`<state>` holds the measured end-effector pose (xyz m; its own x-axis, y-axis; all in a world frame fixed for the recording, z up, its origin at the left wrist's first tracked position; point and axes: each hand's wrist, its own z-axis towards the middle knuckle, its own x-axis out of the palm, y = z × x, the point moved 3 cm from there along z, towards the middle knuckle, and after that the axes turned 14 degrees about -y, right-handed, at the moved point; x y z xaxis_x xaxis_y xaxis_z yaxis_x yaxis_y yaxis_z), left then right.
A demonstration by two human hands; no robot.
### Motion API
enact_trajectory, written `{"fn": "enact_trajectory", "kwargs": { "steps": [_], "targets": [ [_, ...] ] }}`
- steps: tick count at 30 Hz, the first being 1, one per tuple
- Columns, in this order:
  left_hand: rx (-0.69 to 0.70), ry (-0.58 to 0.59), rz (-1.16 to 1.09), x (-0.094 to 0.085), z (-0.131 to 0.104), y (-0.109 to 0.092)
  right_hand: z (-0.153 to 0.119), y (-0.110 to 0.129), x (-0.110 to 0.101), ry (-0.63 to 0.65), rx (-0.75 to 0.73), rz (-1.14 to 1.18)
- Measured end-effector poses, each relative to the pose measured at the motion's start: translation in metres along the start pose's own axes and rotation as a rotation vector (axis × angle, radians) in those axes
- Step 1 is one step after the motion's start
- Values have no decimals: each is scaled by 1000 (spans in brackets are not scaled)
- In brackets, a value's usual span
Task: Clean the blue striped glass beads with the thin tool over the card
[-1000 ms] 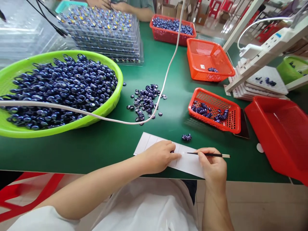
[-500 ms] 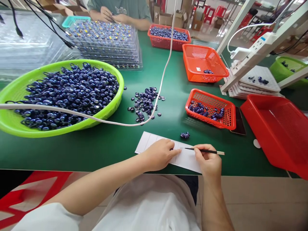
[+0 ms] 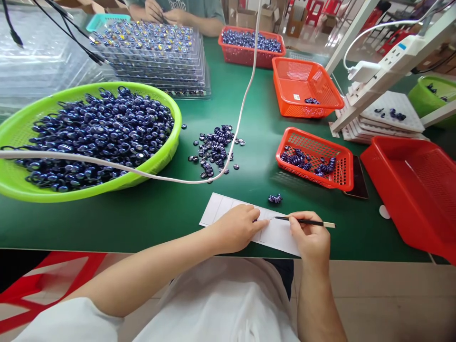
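My right hand (image 3: pixel 311 237) holds a pair of black tweezers (image 3: pixel 306 221) with a pale rear end, their thin tip pointing left to my left forefinger. My left hand (image 3: pixel 237 228) rests on a ruled white card (image 3: pixel 215 206), forefinger stretched along it and the other fingers curled. A small dark bit shows by its fingers; most of it is hidden. Just beyond the card lies a small row of dark blue beads (image 3: pixel 275 198). Farther off is a loose pile of shiny dark blue beads (image 3: pixel 217 147).
A green basket (image 3: pixel 164 166) heaped with dark looped pieces stands left. Red baskets (image 3: pixel 342 175) and a red bin (image 3: pixel 409 190) stand right. A white cable (image 3: pixel 245 99) hangs across the view. Stacked clear trays (image 3: pixel 199 85) stand at the back, near another person's hands (image 3: pixel 164 12).
The view has shifted slightly. My left hand stays on the card, and the tweezers' tip remains close to its forefinger with little visible movement.
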<state>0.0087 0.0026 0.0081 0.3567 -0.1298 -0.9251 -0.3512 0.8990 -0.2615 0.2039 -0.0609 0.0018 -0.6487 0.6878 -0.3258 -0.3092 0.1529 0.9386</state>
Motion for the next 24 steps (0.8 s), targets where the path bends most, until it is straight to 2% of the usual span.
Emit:
{"fn": "enact_trajectory", "kwargs": {
  "steps": [11,20,22,24],
  "targets": [
    [-14,18,-18,0,1,0,0,-8,-1,10,52,-3],
    [-23,-1,0,0,0,-1,3,-11,-4,-145,68,196],
    [-63,-46,-41,1,-2,0,-1,-3,-6,-190,41,245],
    [-189,-127,-150,-1,-3,4,-9,6,-9,-243,14,261]
  ]
}}
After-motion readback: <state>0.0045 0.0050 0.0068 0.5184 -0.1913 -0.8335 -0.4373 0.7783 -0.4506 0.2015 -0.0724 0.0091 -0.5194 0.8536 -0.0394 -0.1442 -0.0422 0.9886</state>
